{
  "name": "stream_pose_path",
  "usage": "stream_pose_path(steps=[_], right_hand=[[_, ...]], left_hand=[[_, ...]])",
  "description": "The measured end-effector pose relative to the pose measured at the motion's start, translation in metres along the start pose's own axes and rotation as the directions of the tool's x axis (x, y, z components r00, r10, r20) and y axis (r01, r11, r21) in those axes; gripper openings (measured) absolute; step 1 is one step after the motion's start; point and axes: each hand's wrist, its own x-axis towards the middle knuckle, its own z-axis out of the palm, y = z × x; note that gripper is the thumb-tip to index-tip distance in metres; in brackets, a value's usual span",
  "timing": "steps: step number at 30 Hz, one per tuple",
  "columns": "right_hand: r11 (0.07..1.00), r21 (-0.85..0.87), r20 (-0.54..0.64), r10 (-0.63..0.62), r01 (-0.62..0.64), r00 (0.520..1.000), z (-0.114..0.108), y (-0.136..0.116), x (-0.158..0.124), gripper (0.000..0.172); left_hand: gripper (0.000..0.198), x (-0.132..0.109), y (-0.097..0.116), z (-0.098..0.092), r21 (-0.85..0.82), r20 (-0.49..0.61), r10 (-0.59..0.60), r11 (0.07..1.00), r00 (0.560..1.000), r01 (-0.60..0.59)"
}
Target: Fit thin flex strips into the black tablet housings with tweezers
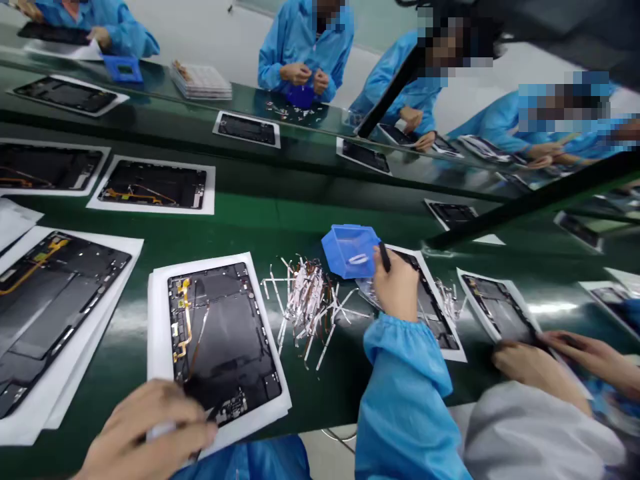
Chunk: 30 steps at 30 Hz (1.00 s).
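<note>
An open black tablet chassis (pixel 223 337) with a yellow flex cable lies on a white sheet (pixel 160 360) in front of me. My left hand (pixel 145 430) is closed round a thin pale tool whose tip touches the chassis's lower edge. My right hand (pixel 397 287), in a blue sleeve, reaches out to the right and grips a black pen-like tool (pixel 384 257). It hovers beside a small blue tray (pixel 350 250) and over another chassis (pixel 430 307). A heap of thin white and copper strips (pixel 307 300) lies between the two chassis.
More open chassis on white sheets lie along the green belt (pixel 280 220), at left (pixel 45 300) and behind (pixel 153 185). A co-worker's hands (pixel 530 367) in a grey sleeve work on a chassis (pixel 500 310) at right. People in blue coats sit across the table.
</note>
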Motion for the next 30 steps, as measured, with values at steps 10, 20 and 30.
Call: stream_pose_path(steps=[10, 20, 30], right_hand=[[0.765, 0.513, 0.277, -0.577, 0.390, 0.769, -0.002, -0.100, -0.159, 0.043], [0.822, 0.413, 0.329, -0.535, 0.391, 0.778, 0.023, -0.109, -0.190, 0.042], [0.819, 0.435, 0.360, -0.539, 0.374, 0.761, 0.022, -0.107, -0.191, 0.046]], left_hand=[[0.010, 0.100, -0.061, 0.010, -0.042, 0.023, -0.204, 0.978, 0.979, 0.205], [0.010, 0.098, -0.084, 0.030, 0.151, 0.069, -0.282, 0.951, 0.957, 0.269], [0.011, 0.097, -0.084, 0.035, 0.275, 0.068, -0.278, 0.928, 0.958, 0.250]])
